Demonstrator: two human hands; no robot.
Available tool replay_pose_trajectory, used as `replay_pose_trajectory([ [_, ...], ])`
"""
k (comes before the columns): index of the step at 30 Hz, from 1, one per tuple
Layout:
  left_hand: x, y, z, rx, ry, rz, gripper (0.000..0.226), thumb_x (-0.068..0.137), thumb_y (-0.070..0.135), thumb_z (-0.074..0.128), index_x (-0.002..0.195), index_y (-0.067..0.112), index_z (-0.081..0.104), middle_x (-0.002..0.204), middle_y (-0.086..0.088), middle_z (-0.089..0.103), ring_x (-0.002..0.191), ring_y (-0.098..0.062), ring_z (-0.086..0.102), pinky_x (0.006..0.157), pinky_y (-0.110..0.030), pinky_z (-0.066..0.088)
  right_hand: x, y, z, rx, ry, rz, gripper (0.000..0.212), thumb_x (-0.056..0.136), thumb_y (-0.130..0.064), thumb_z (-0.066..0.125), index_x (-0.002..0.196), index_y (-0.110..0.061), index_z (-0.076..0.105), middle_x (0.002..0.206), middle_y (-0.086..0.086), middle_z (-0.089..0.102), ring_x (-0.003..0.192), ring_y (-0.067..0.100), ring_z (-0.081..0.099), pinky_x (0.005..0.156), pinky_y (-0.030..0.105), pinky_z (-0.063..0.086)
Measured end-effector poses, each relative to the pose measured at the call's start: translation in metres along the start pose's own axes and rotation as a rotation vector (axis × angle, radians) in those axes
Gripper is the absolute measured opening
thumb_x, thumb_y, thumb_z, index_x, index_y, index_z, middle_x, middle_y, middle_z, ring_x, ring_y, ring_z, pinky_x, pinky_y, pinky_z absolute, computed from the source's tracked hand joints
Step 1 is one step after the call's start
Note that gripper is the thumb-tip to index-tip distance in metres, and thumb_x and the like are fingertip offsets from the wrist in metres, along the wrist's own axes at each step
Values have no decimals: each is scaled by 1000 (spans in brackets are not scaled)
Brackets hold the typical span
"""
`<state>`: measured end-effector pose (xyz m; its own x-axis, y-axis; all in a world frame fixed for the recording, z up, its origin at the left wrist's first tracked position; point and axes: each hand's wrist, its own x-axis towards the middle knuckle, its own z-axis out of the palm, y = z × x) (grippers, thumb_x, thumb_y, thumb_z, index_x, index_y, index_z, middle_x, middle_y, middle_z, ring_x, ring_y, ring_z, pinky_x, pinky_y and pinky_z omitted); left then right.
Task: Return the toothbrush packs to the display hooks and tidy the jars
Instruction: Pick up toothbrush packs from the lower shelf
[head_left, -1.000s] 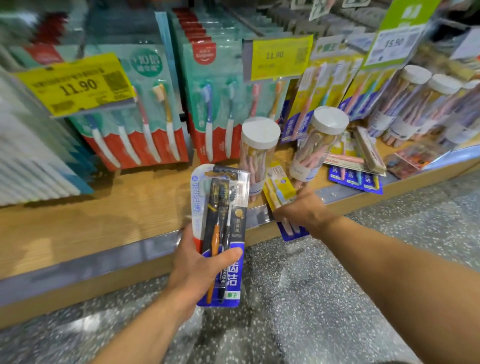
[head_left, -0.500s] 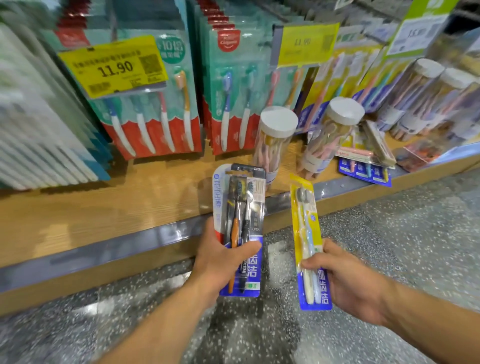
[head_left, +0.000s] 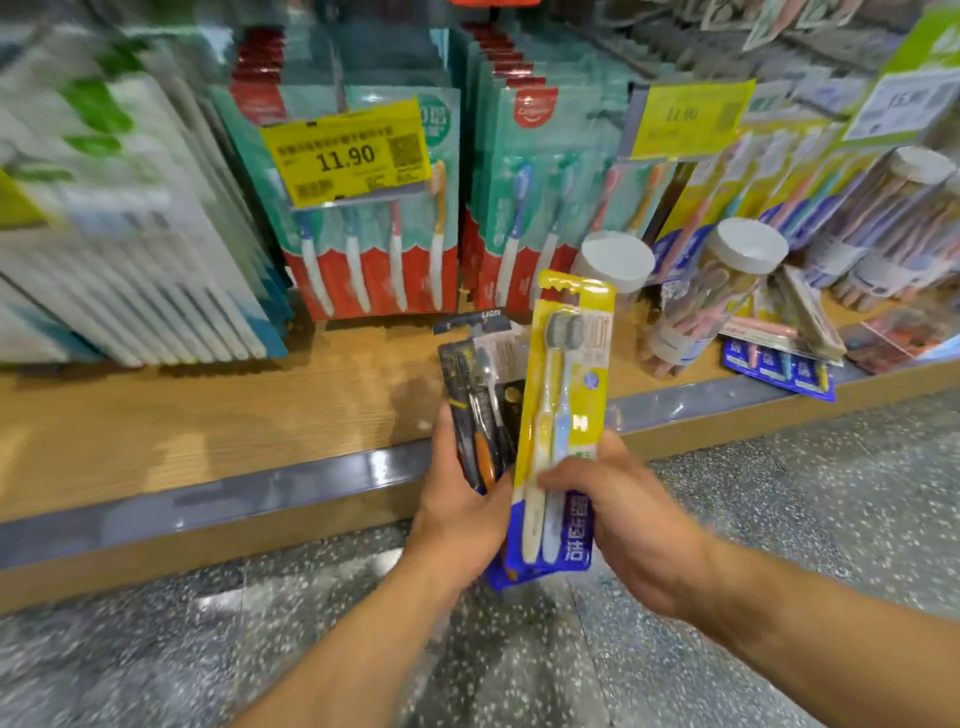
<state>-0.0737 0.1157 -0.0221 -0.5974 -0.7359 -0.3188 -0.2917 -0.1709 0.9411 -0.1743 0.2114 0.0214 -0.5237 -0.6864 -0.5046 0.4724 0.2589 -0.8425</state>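
Just in front of the wooden shelf (head_left: 218, 415), over its metal edge strip, both hands meet with a pack each. The left hand (head_left: 457, 514) grips the dark toothbrush pack (head_left: 480, 395) by its lower half, fingers curled round the back and thumb across the front. The right hand (head_left: 618, 525) pinches the yellow toothbrush pack (head_left: 566, 410) low down, thumb on its face, and lays it against the dark pack so the two overlap.

The step in hand looks like gathering the packs into one stack before hanging them. To do it well, the person should square the top edges so the hanger slots line up, then let one hand take both, which frees the other for the hooks. Those hooks sit at the back of the shelf, behind the yellow price tag (head_left: 345, 153) and the hanging teal packs (head_left: 374, 249), so a high, steady lift is called for.

Behind the yellow pack, two jars (head_left: 618, 262) stand on the shelf; the right one leans and wants straightening. Loose packs (head_left: 779, 364) lie on the shelf beside it, overhanging the edge.
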Motion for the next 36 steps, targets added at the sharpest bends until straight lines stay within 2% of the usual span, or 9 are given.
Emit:
replay_pose_trajectory([
  [2, 2, 0, -5, 40, -14, 23, 79, 93, 55, 63, 148, 68, 8, 116, 39, 58, 101, 10, 61, 87, -18, 51, 2, -4, 8, 5, 1, -8, 40, 90, 9, 59, 127, -5, 53, 99, 13, 78, 82, 22, 77, 61, 26, 59],
  [5, 5, 0, -5, 10, 27, 86, 50, 96, 63, 45, 136, 80, 21, 148, 31, 48, 130, 2, 52, 113, -32, 43, 4, -8, 19, -3, -23, -45, 38, 90, 10, 60, 122, -8, 49, 86, 2, 78, 76, 13, 76, 58, 21, 57],
  [7, 6, 5, -3, -38, 80, 132, 40, 98, 57, 31, 136, 70, 27, 156, 29, 36, 138, 10, 37, 120, -21, 29, 6, -11, 23, -25, -19, -63, 41, 89, 12, 58, 121, -11, 47, 85, 1, 74, 71, 7, 74, 57, 20, 55],
  [10, 9, 19, -4, -99, 125, 147, 35, 110, 34, 32, 130, 63, 33, 141, 42, 33, 128, 24, 30, 102, 7, 21, 8, -16, 25, -62, -41, -97, 50, 85, 14, 57, 126, -13, 48, 99, 7, 75, 80, 11, 75, 63, 22, 57],
  [17, 5, 31, 3, -129, 151, 101, 43, 108, 38, 42, 117, 80, 41, 150, 35, 41, 142, 3, 40, 122, -36, 32, -4, -25, 22, -84, -23, -138, 51, 84, 15, 60, 118, -21, 50, 94, 2, 78, 85, 15, 77, 65, 24, 59],
  [22, -15, 47, 12, -235, 75, 94, 35, 85, 71, 52, 120, 72, 51, 142, 26, 57, 129, -3, 56, 113, -43, 45, -21, -32, 19, -143, 12, -206, 58, 83, 12, 65, 120, -29, 48, 99, 1, 77, 91, 15, 76, 77, 32, 60],
  [27, -41, 66, 14, -223, 87, 165, 39, 83, 57, 71, 117, 44, 57, 109, 13, 75, 104, -11, 71, 96, -44, 56, -56, -49, 20, -71, -23, -224, 57, 89, 7, 62, 126, -34, 51, 106, -4, 78, 100, 13, 75, 87, 33, 60],
  [32, -84, 100, 12, -173, 101, 186, 17, 98, 36, 62, 113, 36, 56, 101, 18, 71, 95, 1, 67, 80, -17, 51, -96, -79, 26, 16, 28, -166, 24, 103, -21, 56, 121, -36, 61, 108, -6, 77, 105, 17, 74, 98, 47, 57],
  [36, -114, 148, 3, -221, 59, 164, 29, 90, 56, 65, 113, 42, 54, 104, 17, 71, 101, -6, 69, 89, -34, 56, -130, -119, 36, 41, 113, -199, 21, 102, -16, 57, 118, -27, 63, 115, 7, 74, 109, 25, 72, 101, 49, 55],
])
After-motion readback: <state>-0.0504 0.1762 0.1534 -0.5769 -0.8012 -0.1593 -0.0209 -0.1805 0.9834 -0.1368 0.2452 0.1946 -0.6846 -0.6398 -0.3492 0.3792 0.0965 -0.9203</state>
